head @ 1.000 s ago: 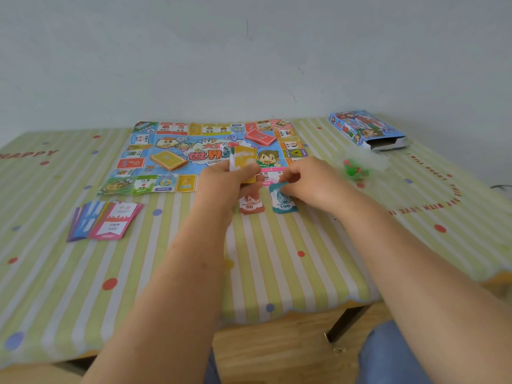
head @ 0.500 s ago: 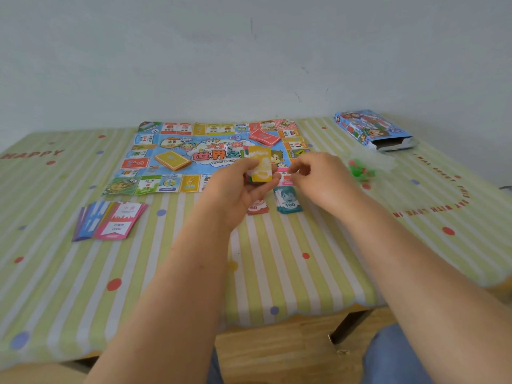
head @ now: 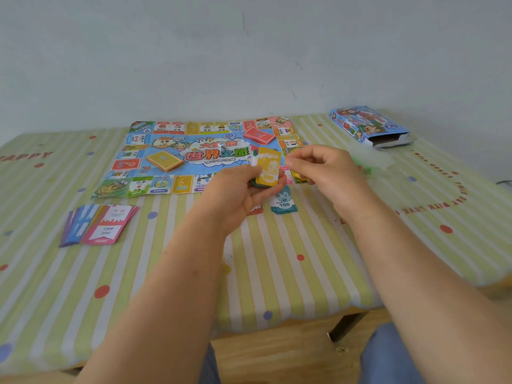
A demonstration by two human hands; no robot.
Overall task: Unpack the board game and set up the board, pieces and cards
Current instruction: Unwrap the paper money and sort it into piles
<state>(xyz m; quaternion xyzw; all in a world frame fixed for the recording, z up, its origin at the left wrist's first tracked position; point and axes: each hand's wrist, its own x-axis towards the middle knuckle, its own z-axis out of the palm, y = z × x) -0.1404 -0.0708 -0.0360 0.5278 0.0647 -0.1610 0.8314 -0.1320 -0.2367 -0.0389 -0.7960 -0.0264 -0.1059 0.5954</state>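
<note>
Cards [head: 97,225] are fanned at left and the board [head: 166,151] is laid; bagged pieces [head: 374,160] remain to be set out. A stack of notes [head: 267,169] is gripped in the left hand [head: 235,195]; the right hand [head: 329,173], lowered on the 100 pile [head: 284,205] a second ago, is raised beside it, fingers curled, hold indiscernible.

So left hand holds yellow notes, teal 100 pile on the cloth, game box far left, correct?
No: head view shows the game box at far right. Left hand does hold the yellow notes; teal 100 pile is on the cloth.
</note>
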